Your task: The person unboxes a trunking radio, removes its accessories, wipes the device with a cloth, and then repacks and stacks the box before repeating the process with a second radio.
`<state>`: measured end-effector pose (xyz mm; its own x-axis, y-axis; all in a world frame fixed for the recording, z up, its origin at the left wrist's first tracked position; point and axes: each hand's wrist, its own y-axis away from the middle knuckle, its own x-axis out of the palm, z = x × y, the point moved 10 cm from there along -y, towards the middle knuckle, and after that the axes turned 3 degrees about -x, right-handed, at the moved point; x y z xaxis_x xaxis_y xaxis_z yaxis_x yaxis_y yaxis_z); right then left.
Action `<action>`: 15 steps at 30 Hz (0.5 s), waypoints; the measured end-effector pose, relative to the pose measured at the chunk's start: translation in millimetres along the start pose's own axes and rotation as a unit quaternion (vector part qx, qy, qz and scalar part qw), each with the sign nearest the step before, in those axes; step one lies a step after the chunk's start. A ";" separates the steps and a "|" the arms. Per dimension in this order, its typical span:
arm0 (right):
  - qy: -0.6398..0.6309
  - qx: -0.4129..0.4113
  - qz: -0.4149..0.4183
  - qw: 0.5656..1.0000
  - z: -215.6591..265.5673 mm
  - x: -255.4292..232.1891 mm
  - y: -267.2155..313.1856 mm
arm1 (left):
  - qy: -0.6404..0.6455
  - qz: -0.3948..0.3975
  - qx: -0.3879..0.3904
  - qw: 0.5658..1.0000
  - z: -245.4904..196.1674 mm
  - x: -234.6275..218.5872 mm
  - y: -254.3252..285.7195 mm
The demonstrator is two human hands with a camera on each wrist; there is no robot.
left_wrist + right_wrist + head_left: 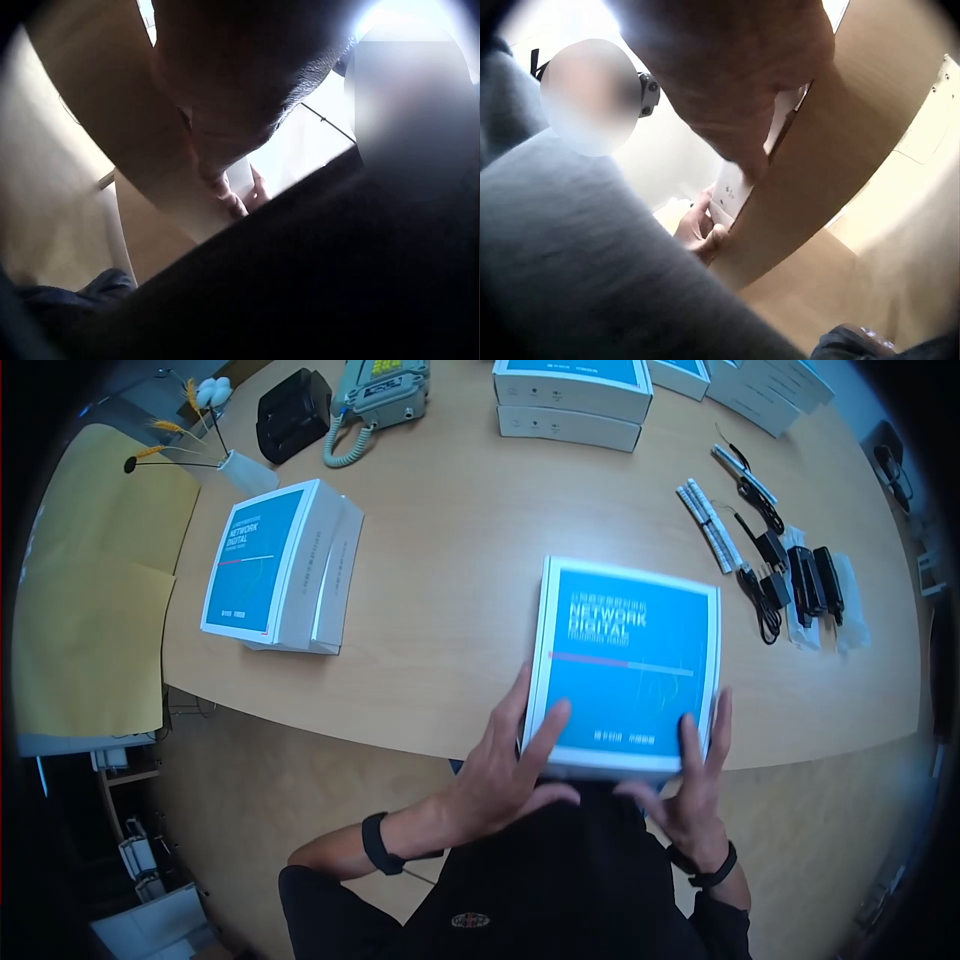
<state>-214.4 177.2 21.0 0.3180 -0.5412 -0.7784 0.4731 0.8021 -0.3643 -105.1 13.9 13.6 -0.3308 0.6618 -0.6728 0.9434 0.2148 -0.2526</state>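
**Both hands on the blue box at the bench edge**

At nine o'clock on the bench [440,560] lies a stack of boxes [285,565], blue face up, with white sides showing toward three o'clock. Behind it, at about ten o'clock, stand a small vase [245,472] with dry stalks, a black case [292,412] and a grey-green phone [385,390] with a coiled cord.

The left hand [500,770] reaches in from seven o'clock. Its fingers are spread and nearly straight; two lie up the left side and top of the blue box [628,660], and the thumb tucks under the near edge. That grip is wide, pressing rather than pinching. In the left wrist view the hand [232,196] is dark and blurred, with fingertips against a white box side.

The blue box sits at six o'clock, flat, with its near edge overhanging the bench edge just in front of the person's dark shirt.

The right hand [690,790] comes from five o'clock, fingers laid up the box's right near corner, thumb below: again a wide grip holding the box. The right wrist view shows the white side of the box [731,191] meeting fingers.

At twelve o'clock are two more stacked white boxes [570,405]. At two to three o'clock lie white sticks [708,525] and black adapters [805,585] with cables.
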 end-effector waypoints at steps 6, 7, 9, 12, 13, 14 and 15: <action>0.099 -0.137 -0.095 0.981 9.3 -7.1 30.5 | -0.192 -0.061 0.117 0.972 -8.5 1.5 33.3; 0.082 -0.155 -0.092 0.980 13.2 -15.0 28.3 | -0.187 -0.063 0.127 0.972 -10.7 -6.8 29.9; 0.069 -0.172 -0.092 0.978 21.4 -38.7 12.1 | -0.166 -0.067 0.191 0.965 -36.9 -36.8 18.9; 0.070 -0.161 -0.065 0.982 39.2 -78.6 -47.0 | -0.149 -0.029 0.139 0.978 -53.8 -78.0 -31.2; 0.038 -0.134 -0.043 0.989 39.7 -88.6 -72.9 | -0.160 -0.030 0.126 0.979 -56.9 -88.4 -53.2; 0.026 -0.104 0.004 0.994 28.5 -92.2 -92.6 | -0.131 0.009 0.078 0.988 -51.7 -97.9 -76.1; 0.006 -0.072 0.020 0.997 24.9 -97.8 -111.7 | -0.103 0.046 0.033 0.993 -41.0 -105.9 -96.8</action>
<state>-277.9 134.3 150.6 0.3233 -0.5062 -0.7995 0.3367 0.8512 -0.4027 -160.5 -47.5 137.7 -0.2475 0.5133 -0.8218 0.9686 0.1090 -0.2236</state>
